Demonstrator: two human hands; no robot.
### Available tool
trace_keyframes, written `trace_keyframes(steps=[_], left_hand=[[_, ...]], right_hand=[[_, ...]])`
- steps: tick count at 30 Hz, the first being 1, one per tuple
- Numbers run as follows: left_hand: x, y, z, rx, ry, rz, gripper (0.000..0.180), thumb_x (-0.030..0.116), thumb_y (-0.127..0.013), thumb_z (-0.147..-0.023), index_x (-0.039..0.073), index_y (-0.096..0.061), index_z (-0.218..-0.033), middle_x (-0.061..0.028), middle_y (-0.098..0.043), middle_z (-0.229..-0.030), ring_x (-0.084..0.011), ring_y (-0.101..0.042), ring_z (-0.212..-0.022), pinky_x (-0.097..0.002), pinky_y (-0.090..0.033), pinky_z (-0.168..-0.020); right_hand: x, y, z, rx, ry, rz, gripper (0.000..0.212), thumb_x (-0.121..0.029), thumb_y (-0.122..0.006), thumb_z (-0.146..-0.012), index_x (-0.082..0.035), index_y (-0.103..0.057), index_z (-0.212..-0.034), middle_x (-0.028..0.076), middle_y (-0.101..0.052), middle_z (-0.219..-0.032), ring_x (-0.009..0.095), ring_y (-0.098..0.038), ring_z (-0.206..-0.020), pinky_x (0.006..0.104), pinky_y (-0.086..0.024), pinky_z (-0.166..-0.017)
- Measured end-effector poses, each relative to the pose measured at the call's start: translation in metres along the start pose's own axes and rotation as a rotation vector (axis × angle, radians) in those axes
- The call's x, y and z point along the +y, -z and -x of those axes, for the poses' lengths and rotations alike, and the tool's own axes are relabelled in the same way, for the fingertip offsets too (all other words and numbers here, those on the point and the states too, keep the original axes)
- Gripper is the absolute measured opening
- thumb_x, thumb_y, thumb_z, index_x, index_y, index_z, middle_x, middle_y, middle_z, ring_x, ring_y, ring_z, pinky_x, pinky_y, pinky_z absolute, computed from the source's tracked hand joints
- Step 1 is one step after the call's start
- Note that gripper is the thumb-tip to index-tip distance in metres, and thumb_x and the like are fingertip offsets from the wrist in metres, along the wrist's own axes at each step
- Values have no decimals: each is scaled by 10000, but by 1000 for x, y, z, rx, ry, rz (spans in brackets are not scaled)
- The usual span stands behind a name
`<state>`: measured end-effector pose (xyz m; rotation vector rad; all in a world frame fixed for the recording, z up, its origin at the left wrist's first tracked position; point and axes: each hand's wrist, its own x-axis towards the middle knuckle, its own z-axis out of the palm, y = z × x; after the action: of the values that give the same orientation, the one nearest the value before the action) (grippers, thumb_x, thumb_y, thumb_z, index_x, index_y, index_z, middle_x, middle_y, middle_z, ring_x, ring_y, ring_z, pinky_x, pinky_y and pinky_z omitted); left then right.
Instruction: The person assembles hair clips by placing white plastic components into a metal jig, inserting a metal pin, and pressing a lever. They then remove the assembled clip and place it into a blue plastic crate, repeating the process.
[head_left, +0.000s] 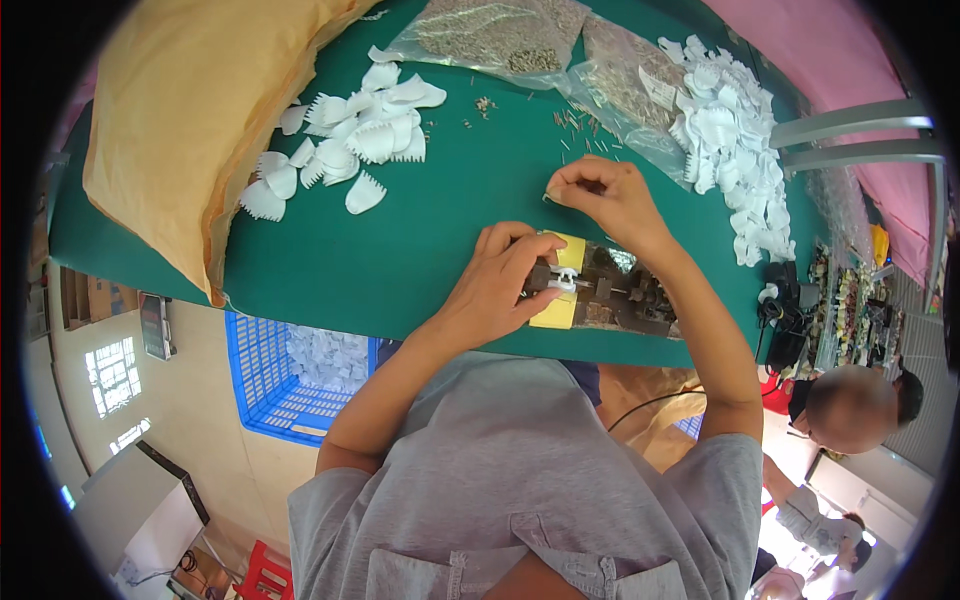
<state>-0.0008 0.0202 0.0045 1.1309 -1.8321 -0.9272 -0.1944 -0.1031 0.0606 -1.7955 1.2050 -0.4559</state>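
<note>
To be read as a clock face centred on the left hand (490,285), twelve at the top. Just beside it at three o'clock, on a green tabletop (350,285): a long, dark metal fixture with bright yellow blocks (630,302). Seated on the fixture, between the yellow blocks: a small, white, moulded part (566,279). Left fingers and thumb parted moderately, set to either side of the fixture's dark end, close against the white part; cannot tell how firmly pressed. At two o'clock, raised above the tabletop: the right hand (612,198), with thumb and forefinger narrowly pinched on a small, thin, pale piece (546,197), too small to identify.

Near eleven o'clock: a loose spread of white, fan-shaped pieces with toothed edges (372,142). At two o'clock, beyond the right hand: a larger heap of similar white pieces (735,130). At twelve: a clear plastic bag filled with tiny brownish pieces (480,35). At one: scattered slender metal pins (590,132). At ten: a large, tan-yellow sack (200,130). At eight, below the table edge: a blue, slatted plastic basket (246,375), with white pieces inside.
</note>
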Motion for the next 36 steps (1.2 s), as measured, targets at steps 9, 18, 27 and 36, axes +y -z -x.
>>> trace_keyframes(steps=[9, 18, 27, 36], left_hand=[[-5, -4, -1, 34, 15, 78, 577, 138, -851, -822, 97, -579, -1330, -134, -551, -1267, -364, -492, -1198, -441, -479, -1007], [-2, -5, -1, 29, 7, 34, 612, 83, -867, -812, 90, -575, -1349, -110, -559, -1229, -261, -558, -1197, -375, -537, -969], [-1, -3, -4, 63, -38, 4, 649, 68, -867, -780, 106, -583, -1362, -48, -678, -1123, -271, -534, -1186, -400, -485, -993], [4, 0, -7, 16, -10, 37, 765, 57, -850, -780, 142, -552, -1480, -39, -692, -1139, -279, -537, -1147, -402, -467, -1003]], right_hand=[[-26, 0, 85, -22, 134, 36, 115, -72, -742, -907, -22, -746, -1010, 92, -691, -886, 198, -666, -830, 331, -540, -768], [-21, -8, 89, 59, 270, 241, 90, -66, -729, -867, -77, -720, -956, 48, -673, -841, 261, -631, -831, 391, -497, -700], [-27, -27, 94, 217, 200, 256, 82, -40, -758, -801, -90, -705, -838, 30, -670, -771, 242, -633, -753, 374, -504, -651], [-26, -29, 93, 255, 18, 89, 77, -50, -765, -793, -90, -708, -826, 17, -690, -768, 189, -665, -764, 341, -520, -664]])
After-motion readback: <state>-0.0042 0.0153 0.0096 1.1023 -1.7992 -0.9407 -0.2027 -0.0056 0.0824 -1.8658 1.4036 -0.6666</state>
